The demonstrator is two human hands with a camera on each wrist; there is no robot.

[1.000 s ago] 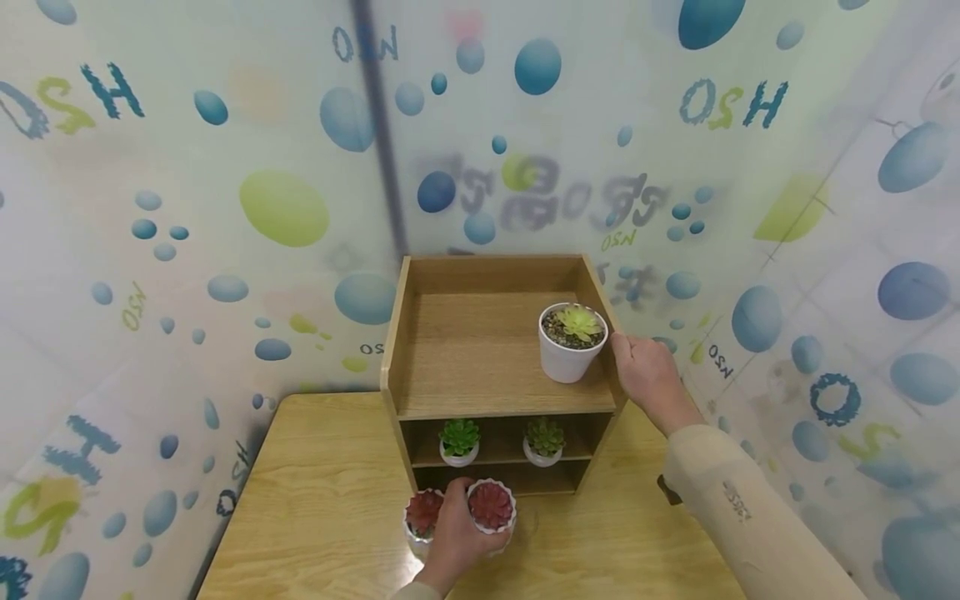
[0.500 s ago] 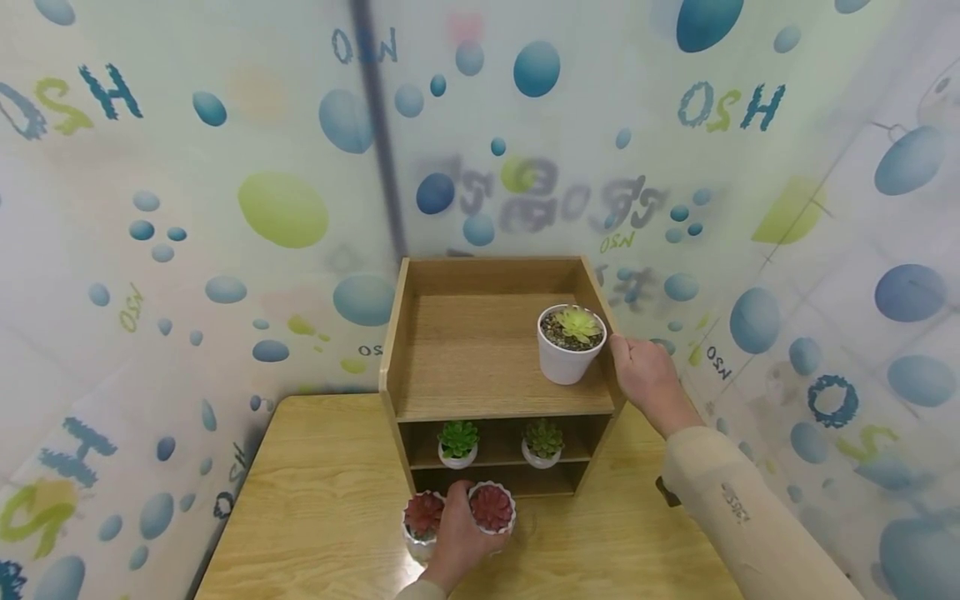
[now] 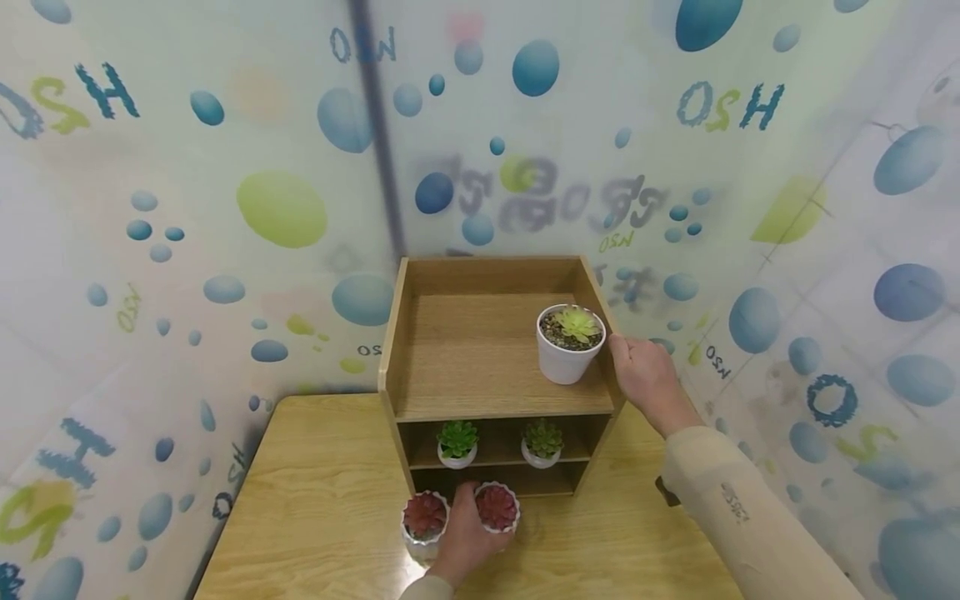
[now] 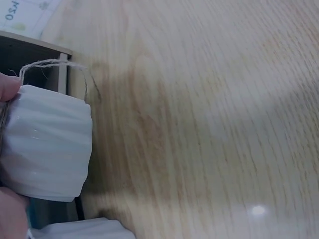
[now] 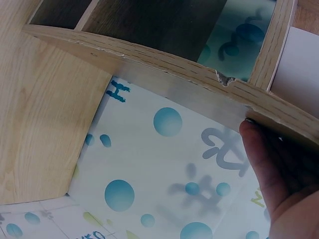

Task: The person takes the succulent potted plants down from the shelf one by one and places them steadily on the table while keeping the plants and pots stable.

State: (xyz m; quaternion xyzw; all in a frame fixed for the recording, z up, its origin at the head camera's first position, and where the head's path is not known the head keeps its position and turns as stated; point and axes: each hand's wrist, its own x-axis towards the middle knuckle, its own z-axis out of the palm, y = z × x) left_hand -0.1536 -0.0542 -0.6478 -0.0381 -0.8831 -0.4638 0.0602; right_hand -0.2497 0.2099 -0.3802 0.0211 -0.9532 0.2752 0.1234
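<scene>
My left hand (image 3: 471,533) grips a white fluted pot with a red succulent (image 3: 497,507), in front of the wooden shelf unit. In the left wrist view this fluted pot (image 4: 47,144) shows a loose twine end at one end, with fingertips at its left side. A second red succulent in a white pot (image 3: 425,515) stands just left of that hand. My right hand (image 3: 647,375) holds the right side panel of the wooden shelf unit (image 3: 465,350). From the right wrist, a digit of the right hand (image 5: 261,159) lies along the panel's outer face; other fingers are hidden.
A yellow-green succulent in a white pot (image 3: 568,346) stands at the top tier's right. On the middle shelf are a bright green succulent (image 3: 457,440) and a duller green one (image 3: 542,442). Patterned curtains (image 3: 285,208) hang around the wooden table (image 3: 315,483).
My left hand has shifted slightly right with the potted red succulent, widening the gap to the other red one. My right hand stays on the shelf's side.
</scene>
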